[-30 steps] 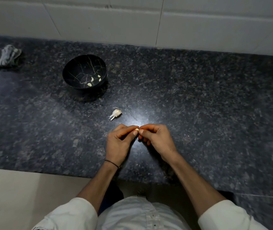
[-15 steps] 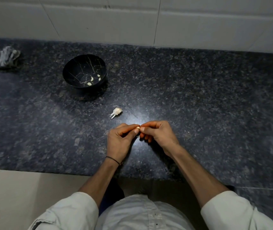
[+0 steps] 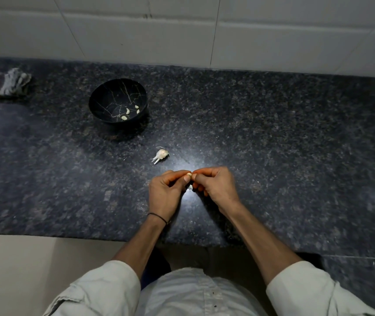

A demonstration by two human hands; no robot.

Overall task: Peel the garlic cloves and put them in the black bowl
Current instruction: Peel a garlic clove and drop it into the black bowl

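Your left hand (image 3: 166, 192) & right hand (image 3: 216, 188) are pinching the garlic clove (image 3: 189, 174) btwn them. The fingertips (image 3: 185, 178) are hiding most of it, w/ only a pale sliver showing, so skin on/off isn't telling. A white speck (image 3: 190, 187) is peeking out under your knuckles, too small to ID. The bits (image 3: 126, 114) in the black bowl (image 3: 118, 100) are showing too tiny to count for sure. The bottom edge is cutting off both sleeves (image 3: 104, 290).

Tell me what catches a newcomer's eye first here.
Both hands meet at the centre of the dark counter, the left hand and right hand pinching a garlic clove between their fingertips. Just beyond lies a pale garlic bulb remnant, and farther back to the left a black bowl holds a few peeled cloves.
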